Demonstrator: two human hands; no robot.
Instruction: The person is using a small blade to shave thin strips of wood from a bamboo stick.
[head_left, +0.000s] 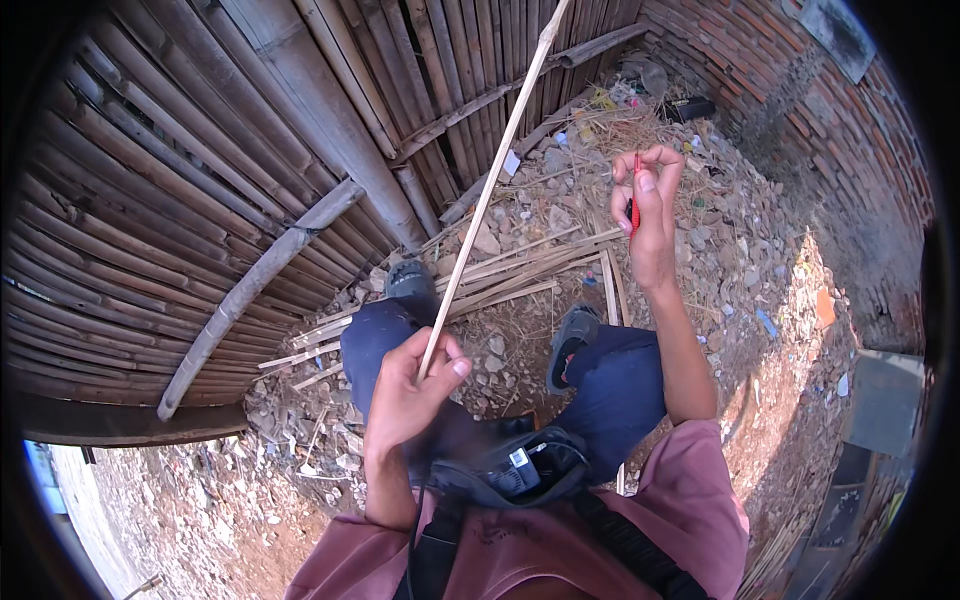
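A: What does the left hand (410, 385) hold?

B: Its fingers (455, 368) are closed around the lower end of a thin bamboo strip (495, 170). The strip rises steeply from the hand, up and to the right, and runs out of the head view at the top edge, crossing in front of the bamboo wall (200, 180).

A: And the right hand (648, 215)?

B: It is raised, well apart from the left, above stony ground. Its fingers (665, 160) pinch a small red tool (635, 195), held roughly upright; what kind of tool it is cannot be told. The tool does not touch the strip.

A: How is the person placed?

B: Seated, with knees apart in dark blue trousers (620, 385). Two dark sandals (572, 340) rest on the ground ahead. A black pouch (505, 465) hangs at the chest, over a dusty pink shirt (690, 500).

A: What lies around?

B: More cut bamboo strips (530, 265) lie flat on the ground (740, 280) between the feet and the wall, among stones, dry straw and scattered litter. A brick wall (790, 90) closes the upper right.
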